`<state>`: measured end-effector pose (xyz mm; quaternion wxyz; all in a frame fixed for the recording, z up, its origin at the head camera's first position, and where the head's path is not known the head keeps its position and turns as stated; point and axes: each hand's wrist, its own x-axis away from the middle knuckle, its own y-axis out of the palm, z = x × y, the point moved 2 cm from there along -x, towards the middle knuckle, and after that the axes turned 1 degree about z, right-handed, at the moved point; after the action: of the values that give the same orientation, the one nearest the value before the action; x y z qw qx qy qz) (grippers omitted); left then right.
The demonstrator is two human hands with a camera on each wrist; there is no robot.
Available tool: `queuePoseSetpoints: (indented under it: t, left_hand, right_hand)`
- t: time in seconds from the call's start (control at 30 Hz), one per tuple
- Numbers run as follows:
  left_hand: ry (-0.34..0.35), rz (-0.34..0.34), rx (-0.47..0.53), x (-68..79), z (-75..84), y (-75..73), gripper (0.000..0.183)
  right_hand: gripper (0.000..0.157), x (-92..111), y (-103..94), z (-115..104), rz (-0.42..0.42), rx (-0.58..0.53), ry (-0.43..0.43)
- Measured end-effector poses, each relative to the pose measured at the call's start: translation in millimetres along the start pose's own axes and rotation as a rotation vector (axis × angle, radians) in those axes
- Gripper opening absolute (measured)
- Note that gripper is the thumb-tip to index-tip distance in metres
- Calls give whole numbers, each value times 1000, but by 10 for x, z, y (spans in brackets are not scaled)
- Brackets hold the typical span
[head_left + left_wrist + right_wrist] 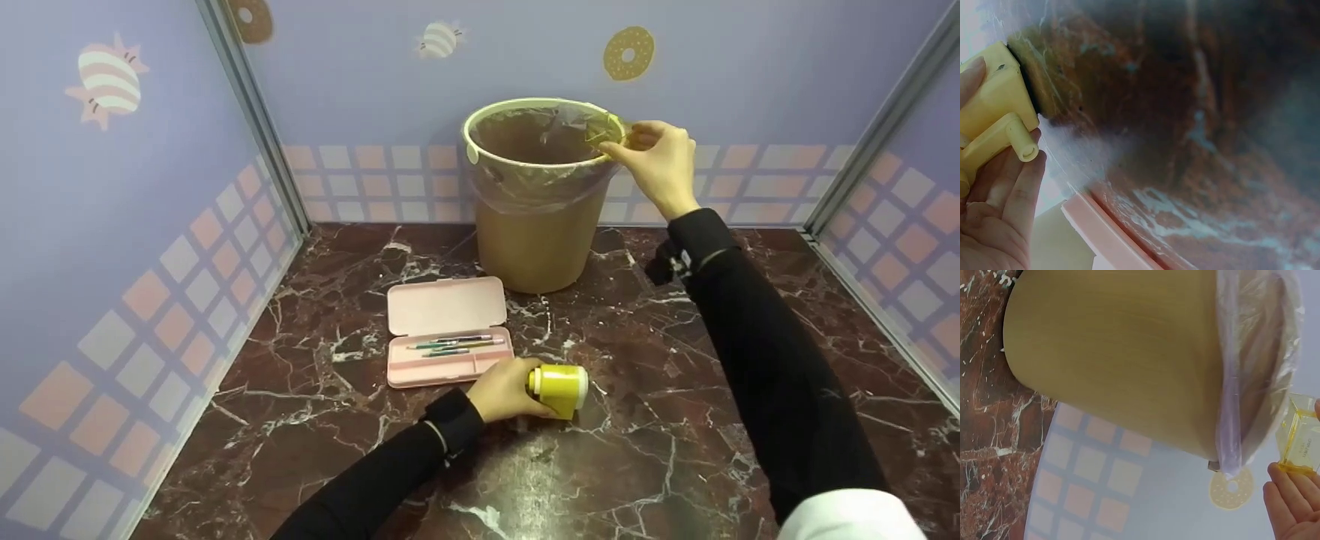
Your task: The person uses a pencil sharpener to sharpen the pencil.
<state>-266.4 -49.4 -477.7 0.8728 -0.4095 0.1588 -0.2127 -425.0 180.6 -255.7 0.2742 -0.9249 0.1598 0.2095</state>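
Note:
My left hand (504, 391) grips a yellow hand-crank pencil sharpener (559, 384) low over the tabletop. Its crank handle (1021, 140) shows in the left wrist view. Up at the bin's right rim, my right hand (664, 166) pinches a clear yellow shavings drawer (1302, 444) between thumb and fingers. In the head view the drawer lies over the mouth of the brown trash bin (536, 232), which has a clear plastic liner (1230, 399). Whether anything is inside the drawer cannot be told.
An open pink pencil case (446, 307) lies left of the bin, with several pencils (457, 343) in it. Pale specks are scattered on the dark red marbled tabletop (637, 450). Patterned panels (360, 90) enclose the back and sides.

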Motion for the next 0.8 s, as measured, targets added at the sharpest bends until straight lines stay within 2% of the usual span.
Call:
queuePoseSetpoints:
  t: [0.27, 0.47, 0.8]
  left_hand:
    - [5, -6, 10, 6, 12, -6, 55]
    - [12, -8, -2, -5, 16, -11, 54]
    - [29, 4, 2, 1, -13, 13, 53]
  right_hand:
    - [57, 206, -212, 40, -66, -143, 12]
    - [59, 513, -388, 182, -137, -135, 7]
    - [55, 1155, -530, 592, -377, -123, -43]
